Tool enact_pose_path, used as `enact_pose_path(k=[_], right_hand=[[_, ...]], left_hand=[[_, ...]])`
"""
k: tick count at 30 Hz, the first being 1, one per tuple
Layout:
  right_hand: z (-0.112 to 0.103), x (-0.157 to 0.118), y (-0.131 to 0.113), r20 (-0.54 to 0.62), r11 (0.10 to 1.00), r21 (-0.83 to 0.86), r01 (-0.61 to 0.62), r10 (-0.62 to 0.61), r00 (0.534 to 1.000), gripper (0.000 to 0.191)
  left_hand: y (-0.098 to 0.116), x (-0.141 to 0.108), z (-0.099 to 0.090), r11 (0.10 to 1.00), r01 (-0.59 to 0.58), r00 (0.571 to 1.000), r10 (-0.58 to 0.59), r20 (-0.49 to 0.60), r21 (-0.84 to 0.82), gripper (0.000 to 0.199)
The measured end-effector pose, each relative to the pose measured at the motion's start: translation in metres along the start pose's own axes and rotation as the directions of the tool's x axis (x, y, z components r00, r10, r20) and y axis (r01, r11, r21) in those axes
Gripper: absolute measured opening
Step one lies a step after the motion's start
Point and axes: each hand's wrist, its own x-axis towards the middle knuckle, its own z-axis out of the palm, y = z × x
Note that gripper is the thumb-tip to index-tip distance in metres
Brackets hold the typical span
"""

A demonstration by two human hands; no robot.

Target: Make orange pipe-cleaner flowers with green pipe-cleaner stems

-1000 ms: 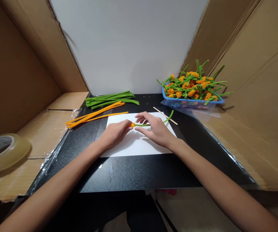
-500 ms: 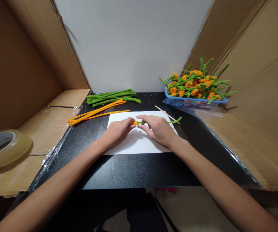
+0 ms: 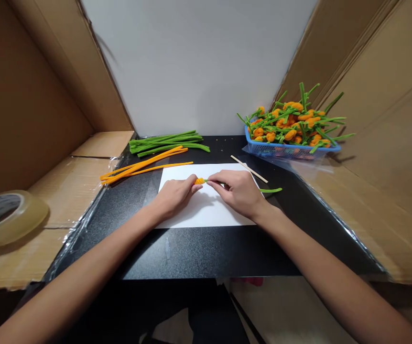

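Right above the flat white paper sheet (image 3: 202,216), both hands are working nose to nose on one little piece. Left hand (image 3: 177,195) has its grip pinched on the small ridged orange fuzzy coil (image 3: 200,181), thumb on the near side, prob so it can't spin. Right hand (image 3: 241,190) has its grip closed on the thin fuzzy green stem (image 3: 271,190), pinching right by the coil, imo bc close in gives more control than way out on the floppy tail. Said tail pokes out past the sheet's R edge.

Pose-wise: forearms angle in from both sides of the sheet's near edge, fingertips facing each other w/ just a small gap btwn, R knuckles arched up. Elbows n/a, out of view.

Supplies ring the sheet on the speckled black bench (image 3: 177,253), prob to leave elbow room: straight fuzzy orange strips (image 3: 145,164) by its far L corner, the bundle of fuzzy green strips (image 3: 170,143) behind those, a slim pale wooden stick (image 3: 254,172) at its far R corner (can't tell if touching). Blue plastic mesh basket (image 3: 294,151) heaped w/ orange-and-green pieces sits beyond that corner. Fat clear tape roll (image 3: 27,222) is well off L of the sheet, on cardboard.
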Motion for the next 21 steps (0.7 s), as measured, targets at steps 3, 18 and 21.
enact_pose_path(k=[3, 18, 21], right_hand=[[0.002, -0.001, -0.001, 0.014, 0.999, -0.001, 0.032, -0.032, 0.999, 0.016], [-0.002, 0.0, -0.005, -0.129, 0.99, -0.054, -0.128, 0.12, 0.984, 0.015], [-0.001, 0.0, -0.006, -0.119, 0.99, -0.045, -0.135, 0.129, 0.985, 0.015]], left_hand=[[-0.001, 0.0, 0.001, 1.0, -0.027, 1.0, 0.027, -0.006, 0.007, 0.029], [-0.014, 0.002, 0.01, 0.974, -0.061, 0.992, 0.036, -0.118, -0.217, 0.024], [-0.016, 0.003, 0.014, 0.965, -0.094, 0.986, 0.056, -0.154, -0.245, 0.023]])
